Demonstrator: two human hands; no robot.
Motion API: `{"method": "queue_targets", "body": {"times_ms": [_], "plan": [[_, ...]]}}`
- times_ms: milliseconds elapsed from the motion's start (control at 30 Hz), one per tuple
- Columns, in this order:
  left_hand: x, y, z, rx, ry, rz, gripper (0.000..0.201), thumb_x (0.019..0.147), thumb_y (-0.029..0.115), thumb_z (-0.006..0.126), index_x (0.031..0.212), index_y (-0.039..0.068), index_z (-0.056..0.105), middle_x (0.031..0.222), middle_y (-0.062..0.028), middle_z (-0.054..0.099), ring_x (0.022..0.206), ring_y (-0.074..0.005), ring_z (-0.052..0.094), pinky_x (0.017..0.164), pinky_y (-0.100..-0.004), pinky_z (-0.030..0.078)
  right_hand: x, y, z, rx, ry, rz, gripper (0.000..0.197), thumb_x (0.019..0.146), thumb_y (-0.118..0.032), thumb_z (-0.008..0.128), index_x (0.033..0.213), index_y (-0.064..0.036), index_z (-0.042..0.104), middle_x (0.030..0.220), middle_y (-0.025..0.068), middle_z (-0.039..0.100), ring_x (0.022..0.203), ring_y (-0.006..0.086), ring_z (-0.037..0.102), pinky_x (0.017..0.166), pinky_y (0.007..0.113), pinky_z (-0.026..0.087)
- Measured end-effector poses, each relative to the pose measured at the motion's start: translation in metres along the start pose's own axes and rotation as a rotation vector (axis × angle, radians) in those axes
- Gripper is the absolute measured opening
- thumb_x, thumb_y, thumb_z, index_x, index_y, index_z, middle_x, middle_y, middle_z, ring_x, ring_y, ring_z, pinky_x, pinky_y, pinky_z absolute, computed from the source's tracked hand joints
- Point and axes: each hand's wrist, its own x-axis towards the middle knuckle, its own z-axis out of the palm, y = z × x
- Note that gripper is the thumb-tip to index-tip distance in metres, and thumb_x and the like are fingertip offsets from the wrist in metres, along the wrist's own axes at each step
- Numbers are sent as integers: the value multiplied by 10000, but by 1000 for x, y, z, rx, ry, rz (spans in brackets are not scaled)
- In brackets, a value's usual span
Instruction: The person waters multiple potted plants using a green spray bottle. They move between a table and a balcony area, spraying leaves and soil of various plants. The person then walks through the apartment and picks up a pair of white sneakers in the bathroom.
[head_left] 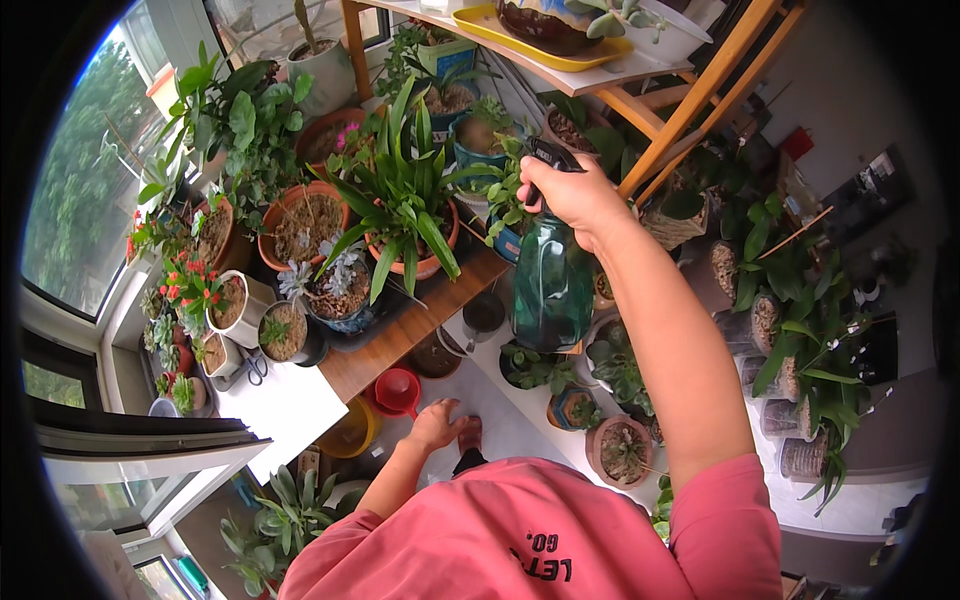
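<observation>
My right hand [578,198] is wrapped round the black trigger head of a spray bottle [552,290]. The bottle's body is translucent green and hangs upright below the fist. It is held beside a long-leaved green plant [405,180] in a terracotta pot, with the nozzle end raised near the leaves. No spray can be made out. Down by my waist, my left hand [436,424] holds nothing, its fingers loosely stretched out. Closest to it is a red plastic dipper [397,391] at floor level.
Potted plants crowd the wooden bench [385,335] along the window, with scissors [257,371] on its white left end. A wooden shelf [650,110] overhangs at upper right. A yellow bucket [352,432] and several pots, including a pinkish pot [610,465], stand on the floor.
</observation>
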Motion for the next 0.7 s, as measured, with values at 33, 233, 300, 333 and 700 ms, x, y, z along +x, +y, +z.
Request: {"method": "queue_targets", "body": {"times_ms": [33, 233, 300, 333, 700], "plan": [[1, -5, 0, -6, 16, 6, 488, 834, 352, 621, 1180, 12, 570, 1165, -216, 583, 1079, -371, 561, 929, -404, 454, -4, -6, 3, 0, -18, -16, 264, 861, -264, 630, 884, -3, 599, 747, 56, 622, 611, 151, 572, 595, 314, 466], [2, -8, -6, 33, 9, 18, 482, 827, 337, 625, 1175, 9, 570, 1148, -223, 588, 1068, -377, 565, 919, -408, 459, 11, -49, 20, -10, -45, -79, 205, 878, -216, 622, 794, -31, 597, 726, 42, 614, 637, 123, 573, 571, 263, 482], [0, -6, -8, 7, 17, 20, 474, 824, 326, 628, 1170, 7, 573, 1142, -223, 591, 1060, -377, 570, 912, -410, 463, 26, -54, 28, -97, 24, -94, 191, 868, -204, 626, 832, -18, 602, 737, 43, 618, 660, 123, 578, 572, 269, 483], [0, -5, -10, -4, 18, 23, 470, 822, 320, 630, 1168, 7, 574, 1139, -223, 593, 1056, -377, 572, 909, -411, 464, 32, -53, 32, -121, 71, -116, 187, 865, -202, 625, 844, -17, 604, 739, 43, 619, 666, 122, 579, 571, 273, 483], [-20, -10, -14, 1, 58, 55, 441, 815, 285, 651, 1149, 4, 586, 1087, -212, 617, 965, -350, 614, 848, -400, 494, -75, 7, 29, -22, -50, -358, 226, 884, -257, 628, 954, -41, 620, 750, -6, 585, 626, 84, 518, 582, 241, 432]]}}
